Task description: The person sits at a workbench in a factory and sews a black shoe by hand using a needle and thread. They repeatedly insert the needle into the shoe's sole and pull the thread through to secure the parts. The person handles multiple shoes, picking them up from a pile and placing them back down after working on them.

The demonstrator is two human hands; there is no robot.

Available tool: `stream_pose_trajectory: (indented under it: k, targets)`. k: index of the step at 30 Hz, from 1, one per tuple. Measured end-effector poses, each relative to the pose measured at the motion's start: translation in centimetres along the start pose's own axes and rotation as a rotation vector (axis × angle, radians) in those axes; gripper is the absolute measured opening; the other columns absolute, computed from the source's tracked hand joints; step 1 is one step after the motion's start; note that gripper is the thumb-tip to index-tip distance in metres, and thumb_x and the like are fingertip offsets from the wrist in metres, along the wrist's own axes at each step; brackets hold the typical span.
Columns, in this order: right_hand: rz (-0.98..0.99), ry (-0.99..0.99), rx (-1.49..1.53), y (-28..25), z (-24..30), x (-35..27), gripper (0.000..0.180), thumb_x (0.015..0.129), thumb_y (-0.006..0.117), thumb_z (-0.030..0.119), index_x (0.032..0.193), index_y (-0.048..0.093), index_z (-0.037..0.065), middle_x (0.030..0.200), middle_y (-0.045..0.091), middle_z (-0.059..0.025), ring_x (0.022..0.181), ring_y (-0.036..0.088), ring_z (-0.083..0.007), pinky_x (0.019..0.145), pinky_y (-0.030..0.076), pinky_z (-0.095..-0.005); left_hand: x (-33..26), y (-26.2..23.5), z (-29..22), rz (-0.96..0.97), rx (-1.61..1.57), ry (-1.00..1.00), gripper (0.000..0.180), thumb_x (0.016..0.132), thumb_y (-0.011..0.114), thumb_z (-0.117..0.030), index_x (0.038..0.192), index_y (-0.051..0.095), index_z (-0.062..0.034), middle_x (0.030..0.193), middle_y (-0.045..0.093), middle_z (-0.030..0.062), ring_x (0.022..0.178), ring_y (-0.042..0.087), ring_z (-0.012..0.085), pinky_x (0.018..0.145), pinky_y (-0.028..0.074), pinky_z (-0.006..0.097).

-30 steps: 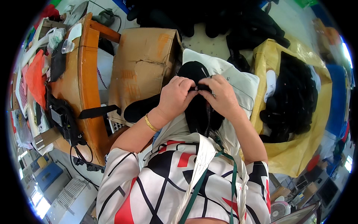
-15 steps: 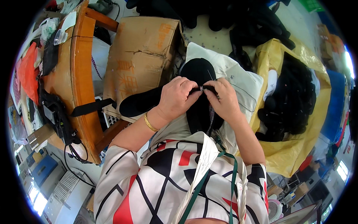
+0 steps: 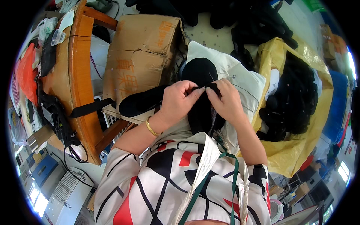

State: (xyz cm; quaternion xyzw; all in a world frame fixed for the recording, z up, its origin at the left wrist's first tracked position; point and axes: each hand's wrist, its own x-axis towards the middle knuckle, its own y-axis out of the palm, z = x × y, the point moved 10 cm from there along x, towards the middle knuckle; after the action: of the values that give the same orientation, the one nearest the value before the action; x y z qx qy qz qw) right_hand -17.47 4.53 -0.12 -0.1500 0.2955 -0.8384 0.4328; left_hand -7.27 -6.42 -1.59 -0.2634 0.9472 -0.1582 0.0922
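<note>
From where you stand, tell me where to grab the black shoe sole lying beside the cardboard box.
Take the black shoe sole at its rounded end nearest the wooden table, coming from the left. That end juts clear of the cardboard box, while the other end runs under the left hand. It is flat and thin, so a pinch across its edges probably suits best.

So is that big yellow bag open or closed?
Open. The yellow bag gapes wide at the top, and a pile of black pieces shows inside it.
</note>
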Motion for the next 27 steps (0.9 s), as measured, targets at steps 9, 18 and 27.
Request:
stream_pose_trajectory:
  k: [9,18,27]
  targets:
    - [0.162,0.209,0.041,0.5,-0.5,-1.8,0.027,0.087,0.070,0.021,0.076,0.060,-0.002,0.071,0.055,-0.0147,0.064,0.054,-0.0297,0.059,0.043,-0.0387,3.0,0.3,1.0,0.175,0.162,-0.079,0.028,0.088,0.069,-0.028,0.081,0.065,-0.0015,0.063,0.060,0.0139,0.055,0.059,0.0273,0.054,0.045,0.036]
    - [-0.054,0.015,-0.664,-3.2,-0.2,-2.6,0.026,0.088,0.064,0.021,0.068,0.062,0.005,0.071,0.060,-0.0106,0.069,0.061,-0.0299,0.062,0.051,-0.0402,3.7,0.1,0.1,0.177,0.205,-0.030,0.032,0.093,0.063,-0.032,0.081,0.063,-0.0023,0.067,0.062,0.0164,0.063,0.061,0.0342,0.058,0.046,0.041]
    - [-0.395,0.099,1.560,0.4,-1.0,-1.5,0.036,0.108,0.039,0.024,0.082,0.053,0.004,0.071,0.053,-0.0057,0.067,0.054,-0.0191,0.082,0.051,-0.0395,4.1,0.2,-0.5,0.190,0.365,0.037,0.033,0.092,0.062,-0.033,0.078,0.060,-0.0034,0.071,0.064,0.0170,0.069,0.062,0.0382,0.060,0.047,0.046]
